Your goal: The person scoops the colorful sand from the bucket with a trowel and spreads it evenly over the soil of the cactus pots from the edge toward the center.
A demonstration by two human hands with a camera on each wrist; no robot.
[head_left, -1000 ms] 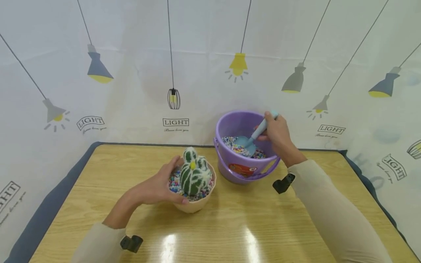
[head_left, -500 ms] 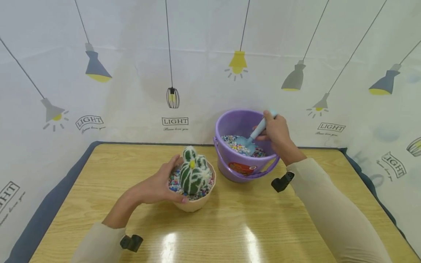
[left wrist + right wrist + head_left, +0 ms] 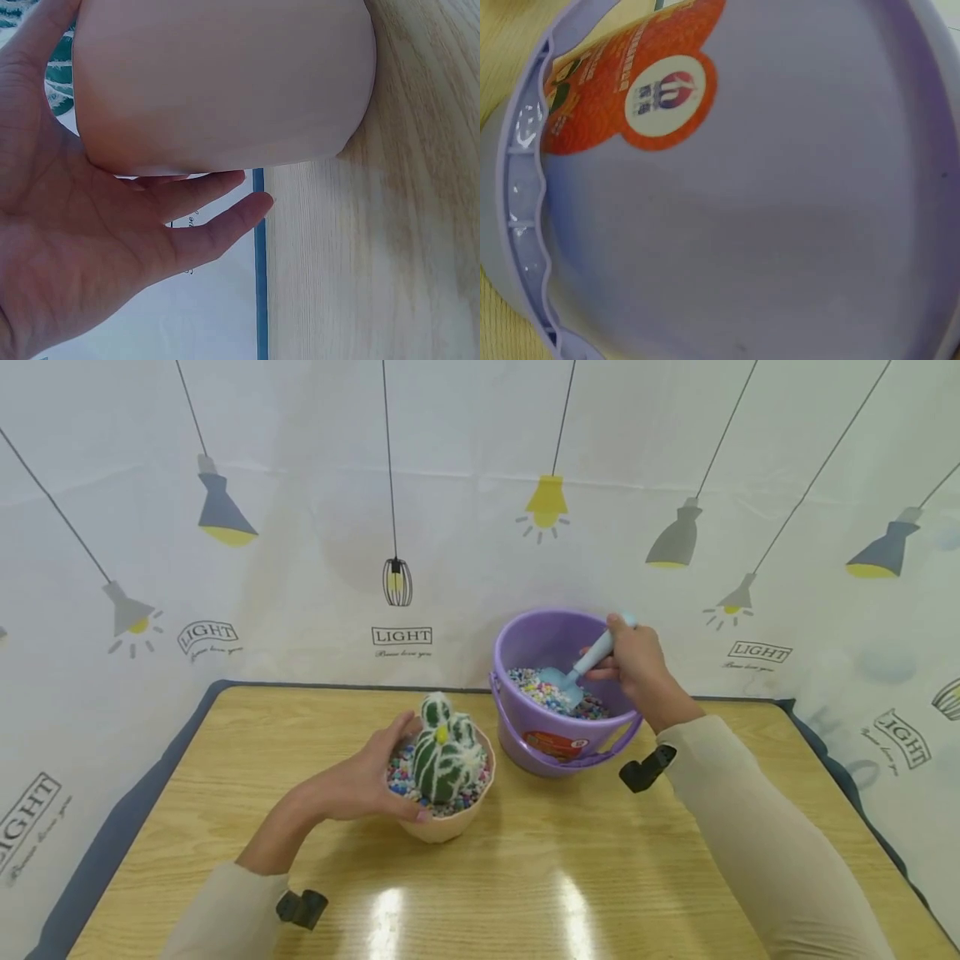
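Observation:
My left hand (image 3: 367, 783) holds a peach-coloured flowerpot (image 3: 441, 831) from its left side, the thumb at the near rim. In the left wrist view two fingers (image 3: 225, 229) stretch beside the pot wall. A green-and-white cactus (image 3: 442, 768) with a yellow spot stands in the pot among coloured pebbles (image 3: 402, 777). My right hand (image 3: 633, 664) grips the handle of a light blue hand shovel (image 3: 592, 657). Its blade rests in the pebbles inside a purple bucket (image 3: 517, 731). Only the bucket's wall (image 3: 765, 187) fills the right wrist view; the right hand is hidden there.
The bucket's handle (image 3: 611, 753) hangs down over its front, near a red label (image 3: 553, 745). A wood-grain table (image 3: 480, 893) carries pot and bucket. Behind it rises a white cloth (image 3: 300, 635) printed with lamps, close to the bucket.
The shovel blade has shifted slightly among the pebbles in the bucket. Both hands keep their holds, and the pot stays in place. The head view sways a little.

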